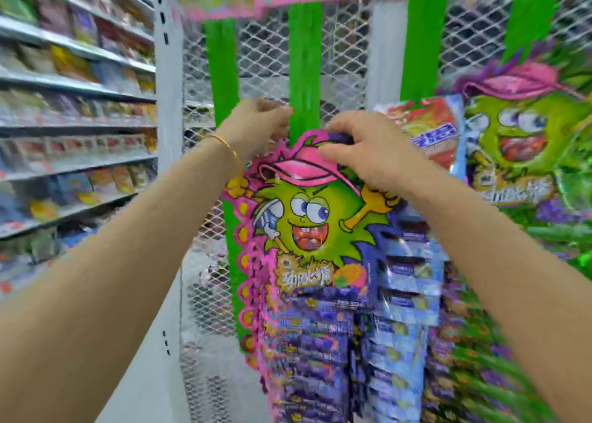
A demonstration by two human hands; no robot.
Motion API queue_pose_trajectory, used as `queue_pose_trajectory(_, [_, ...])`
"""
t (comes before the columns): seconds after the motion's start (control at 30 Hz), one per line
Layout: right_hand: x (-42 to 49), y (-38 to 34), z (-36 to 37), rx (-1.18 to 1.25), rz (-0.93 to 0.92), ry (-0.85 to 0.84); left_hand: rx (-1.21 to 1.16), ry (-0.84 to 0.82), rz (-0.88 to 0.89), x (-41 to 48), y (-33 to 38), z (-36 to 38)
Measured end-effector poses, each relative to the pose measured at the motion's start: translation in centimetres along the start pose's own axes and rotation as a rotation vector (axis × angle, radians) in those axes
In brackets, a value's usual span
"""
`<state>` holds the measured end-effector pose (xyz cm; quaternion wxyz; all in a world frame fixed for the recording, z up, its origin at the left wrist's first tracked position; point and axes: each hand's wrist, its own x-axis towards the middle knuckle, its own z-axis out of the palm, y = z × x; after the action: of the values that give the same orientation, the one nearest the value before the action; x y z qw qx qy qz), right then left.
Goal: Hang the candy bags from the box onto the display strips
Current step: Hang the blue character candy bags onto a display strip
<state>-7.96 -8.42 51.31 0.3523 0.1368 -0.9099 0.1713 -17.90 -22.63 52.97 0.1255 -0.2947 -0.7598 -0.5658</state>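
Pinching candy bag (304, 217) top, our right hand (362, 153) sets it against green display strip (304, 70) for hooking; left hand (256, 124) curls at strip edge, we judge steadying; grip unclear.

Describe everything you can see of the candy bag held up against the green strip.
The candy bag looks like glossy plastic film, purple with a jagged pink border and a spiky green cartoon face in a pink cap. It is held upright, front outward, its top against the middle green strip. The right hand grips its top edge; the left hand is at its upper left corner, grip blurred. Its lower end overlaps purple bags below.
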Motion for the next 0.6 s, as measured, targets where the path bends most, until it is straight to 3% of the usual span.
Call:
queue_pose_trajectory(0.17, [4.1,0.9,0.8,-0.08,0.051,0.149,-0.008,-0.02,-0.036,2.8,0.2,-0.2])
queue_pose_trajectory(0.33, [5.6,0.8,2.1,-0.19,0.07,0.227,-0.204,-0.138,-0.237,3.3,0.0,-0.7])
queue_pose_trajectory(0.6, [5.3,0.8,2.7,-0.279,0.033,0.279,-0.191,-0.064,-0.267,3.7,0.0,-0.1])
